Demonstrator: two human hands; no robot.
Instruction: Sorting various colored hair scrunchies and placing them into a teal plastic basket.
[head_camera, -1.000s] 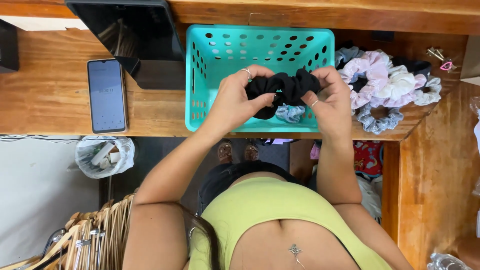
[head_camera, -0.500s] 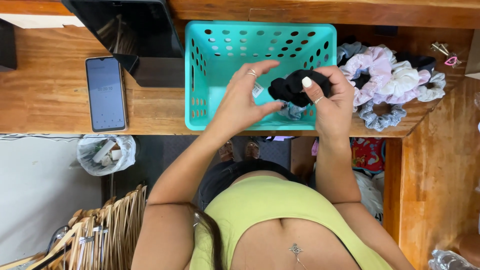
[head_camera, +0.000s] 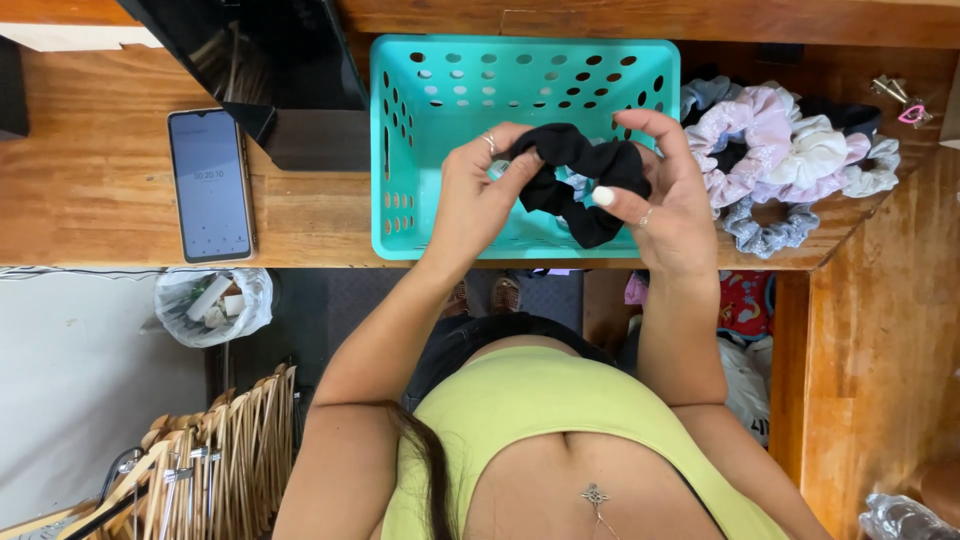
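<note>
I see the black scrunchie (head_camera: 580, 180) pinched between my hands, left hand (head_camera: 480, 195) and right hand (head_camera: 665, 205) both gripping it, over the basket (head_camera: 400, 150).

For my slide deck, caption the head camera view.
Both hands, left hand and right hand, hold a black scrunchie over a teal basket.

head cam | looks straight down | close above wooden counter (head_camera: 100, 190) | single view
</note>
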